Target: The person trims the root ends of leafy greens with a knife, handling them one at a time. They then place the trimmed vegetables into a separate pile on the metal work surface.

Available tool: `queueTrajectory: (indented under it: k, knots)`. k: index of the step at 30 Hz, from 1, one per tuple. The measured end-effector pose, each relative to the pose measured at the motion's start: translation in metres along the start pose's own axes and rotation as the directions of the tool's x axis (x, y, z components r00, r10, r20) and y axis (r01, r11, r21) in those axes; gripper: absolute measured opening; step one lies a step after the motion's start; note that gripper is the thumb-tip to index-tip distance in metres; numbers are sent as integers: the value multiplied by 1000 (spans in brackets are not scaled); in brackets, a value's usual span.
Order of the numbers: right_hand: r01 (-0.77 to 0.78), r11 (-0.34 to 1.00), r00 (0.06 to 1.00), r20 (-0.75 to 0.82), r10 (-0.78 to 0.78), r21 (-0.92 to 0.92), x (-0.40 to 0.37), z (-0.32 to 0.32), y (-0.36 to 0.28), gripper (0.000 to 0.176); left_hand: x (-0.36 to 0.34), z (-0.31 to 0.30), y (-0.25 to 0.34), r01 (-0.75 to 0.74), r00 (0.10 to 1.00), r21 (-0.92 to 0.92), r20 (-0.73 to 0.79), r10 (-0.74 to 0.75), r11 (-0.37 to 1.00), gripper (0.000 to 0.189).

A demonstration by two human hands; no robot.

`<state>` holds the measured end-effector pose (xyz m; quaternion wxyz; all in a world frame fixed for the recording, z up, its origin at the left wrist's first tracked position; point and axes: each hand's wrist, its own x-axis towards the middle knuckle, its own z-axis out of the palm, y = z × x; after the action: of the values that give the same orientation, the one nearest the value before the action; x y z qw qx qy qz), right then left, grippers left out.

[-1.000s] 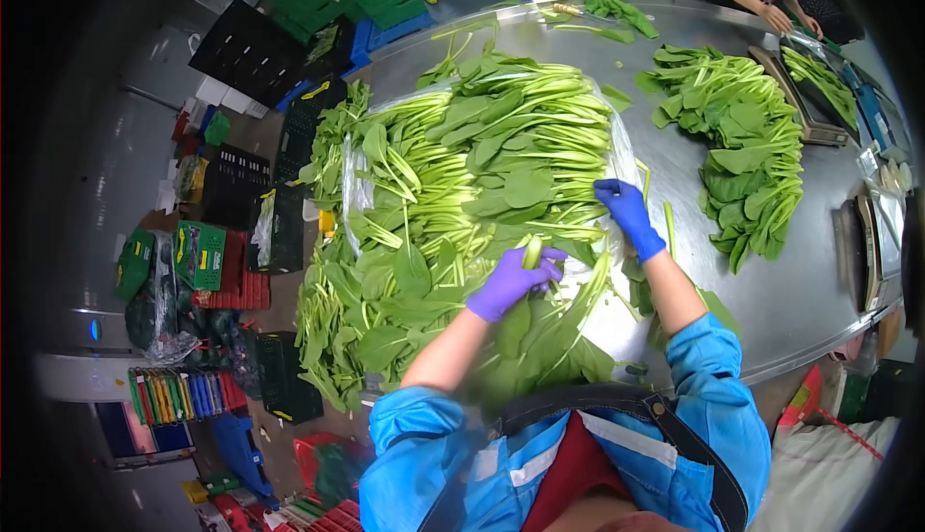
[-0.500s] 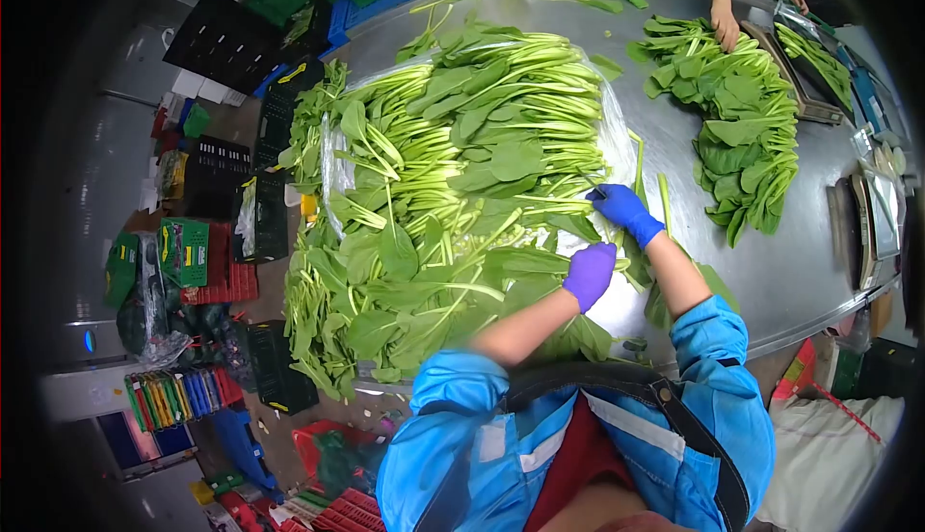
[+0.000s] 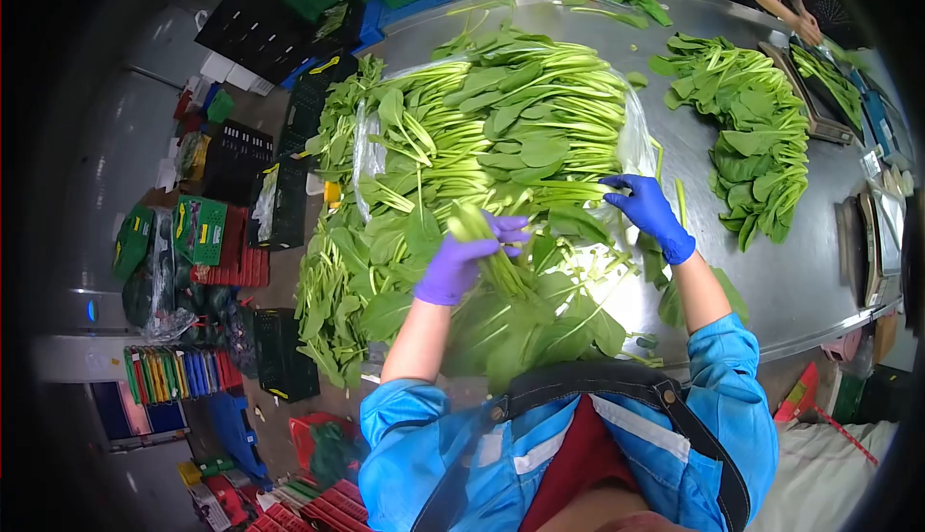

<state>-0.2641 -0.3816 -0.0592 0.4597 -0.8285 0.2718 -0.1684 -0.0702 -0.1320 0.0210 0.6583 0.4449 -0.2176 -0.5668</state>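
Leafy greens (image 3: pixel 554 142) cover much of the worktop, with loose leaves (image 3: pixel 520 339) spread nearest the wearer's body. The left hand (image 3: pixel 450 267), in a purple glove, has moved back from beside the right and now holds a stem bunch (image 3: pixel 474 228) above the heap, its cut ends raised and leaves trailing toward the wearer; the bunch is blurred. Some of its fingers extend past the stems. The right hand (image 3: pixel 652 216), in a blue glove, is narrowed at the end of a pale stalk (image 3: pixel 570 191) along the pile's near side; whether it also holds a tool cannot be told. The two hands are therefore apart, each occupied with separate stems. Beyond lie the stacked rows, with clear plastic (image 3: pixel 634 142) at their right edge. On the bare metal table (image 3: pixel 800 286), another row of greens (image 3: pixel 756 122) lies well apart. Farther off, a co-worker's hands (image 3: pixel 807 31) have left that row and are now together near the far edge.
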Motion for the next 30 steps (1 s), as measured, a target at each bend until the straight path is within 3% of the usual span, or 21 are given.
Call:
queueTrajectory:
  k: [1,3,5,7,8,9,10,11,12,13,14,15,17,18,19,20,21,23,27,28,30]
  knots:
    - [8,1000,1000,0,-8,1,3,4,-4,32,-3,-6,8,-68,998,5,-5,68,998,31]
    - [-356,887,924,-31,381,293,8,11,-10,33,-7,-8,24,-147,988,45,55,144,988,40]
    - [-316,904,932,-83,352,287,7,29,22,34,-17,20,52,-50,992,402,-87,93,914,42]
    - [-91,996,988,-121,91,7,16,31,23,32,-17,27,51,-58,954,672,-180,239,738,29]
    - [19,999,989,-147,-25,-45,4,22,6,31,-16,27,49,-114,929,844,-96,357,524,27]
    - [-28,996,997,-76,21,-86,-9,8,-27,29,-16,28,45,-135,901,952,2,434,275,25]
    - [72,997,993,-96,-71,5,-21,5,-45,30,-15,34,42,-137,901,952,4,434,275,25]
    - [70,998,993,-95,-69,2,-35,0,-62,30,-13,43,39,-288,857,953,214,469,92,25]
    - [181,983,982,-41,-183,-40,-48,-5,-78,30,-10,52,32,-423,782,901,414,467,-91,24]
    - [289,955,957,21,-288,-75,-62,-10,-91,30,-6,58,21,-494,760,859,500,415,-131,24]
    - [267,963,962,67,-264,-31,-75,-14,-101,30,-1,63,8,-564,730,809,582,359,-165,24]
    - [243,970,964,110,-242,10,-84,-20,-108,30,0,69,-5,-567,730,809,581,362,-154,24]
    - [201,979,961,191,-201,20,-93,-33,-113,29,1,78,-30,-419,895,739,435,100,527,19]
    - [-38,974,987,160,2,222,-94,-35,-114,29,5,74,-41,-424,885,654,447,133,626,28]
    - [-260,870,964,169,207,418,-95,-38,-114,31,7,73,-45,-427,881,649,455,128,630,28]
    - [-204,924,979,48,199,324,-94,-28,-91,32,9,73,-50,-179,948,544,317,-4,820,30]
    - [-15,995,999,-43,19,100,-95,-18,-69,32,12,72,-54,82,964,377,204,-169,923,32]
    - [78,997,997,11,-78,-23,-104,6,-30,34,15,67,-64,46,970,405,201,-138,913,39]
    - [66,988,997,58,-58,-139,-100,20,-48,31,9,61,-71,19,957,420,256,-138,907,44]
    - [57,995,997,51,-53,-82,-98,22,-49,26,7,59,-70,-3,959,473,251,-131,881,45]
    - [1,995,993,119,11,-100,-96,28,-11,25,-2,57,-61,-46,975,455,213,-58,889,41]
